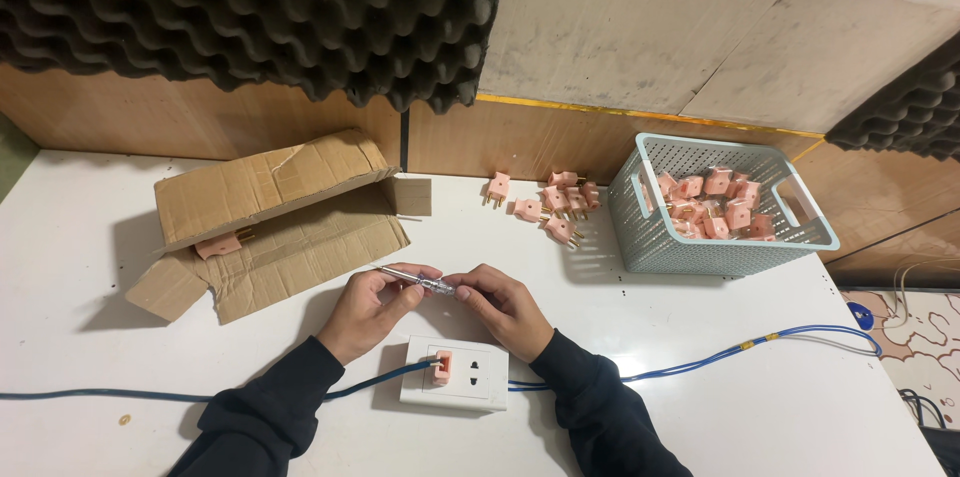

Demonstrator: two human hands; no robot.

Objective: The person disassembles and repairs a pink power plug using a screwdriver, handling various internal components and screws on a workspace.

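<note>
A slim test screwdriver (428, 283) is held level between both hands above a white socket plate (455, 373)

The tool's long axis is laid nearly left to right, its thin metal shaft pointed toward the left hand (372, 309) and its clear handle gripped by the fingers of the right hand (505, 307); both hands are closed on it, just apart from each other. A pink plug (441, 367) is seated in the plate's left outlet on the white counter (80, 277), with a blue cable (700, 362) run out to either side. Loose pink plugs (552, 201) are scattered beside a pale basket (640, 237) filled with more, and a torn cardboard box (270, 222) is set to the left
</note>
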